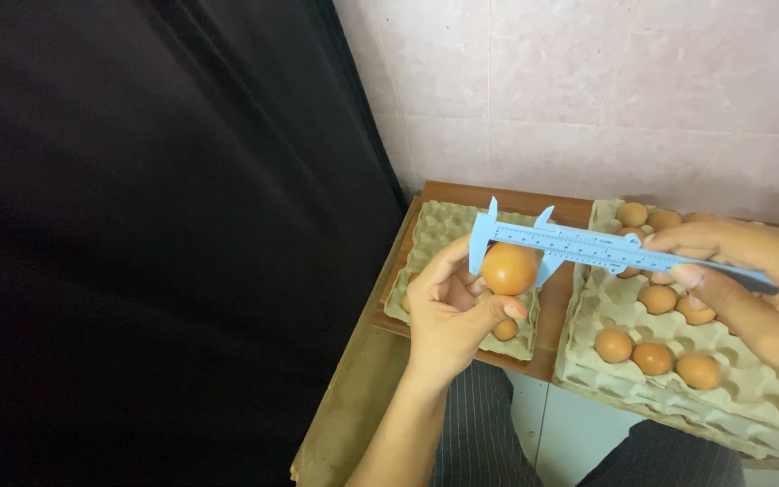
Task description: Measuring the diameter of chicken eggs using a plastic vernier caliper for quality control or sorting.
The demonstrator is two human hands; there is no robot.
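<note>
My left hand (451, 311) holds a brown egg (508, 269) up between thumb and fingertips. A light blue plastic caliper (579, 246) has its jaws closed around that egg, and my right hand (750, 280) grips the caliper's bar at its right end. Below the egg lies a grey-green cardboard egg tray (435, 239) with one egg (505, 329) showing in it. To the right is a stack of egg trays (750, 383) holding several brown eggs.
Both trays rest on a brown wooden board (552, 311) against a pale pink tiled wall (588, 81). A black curtain (155, 225) fills the left half. My striped trouser legs (480, 433) show below the board.
</note>
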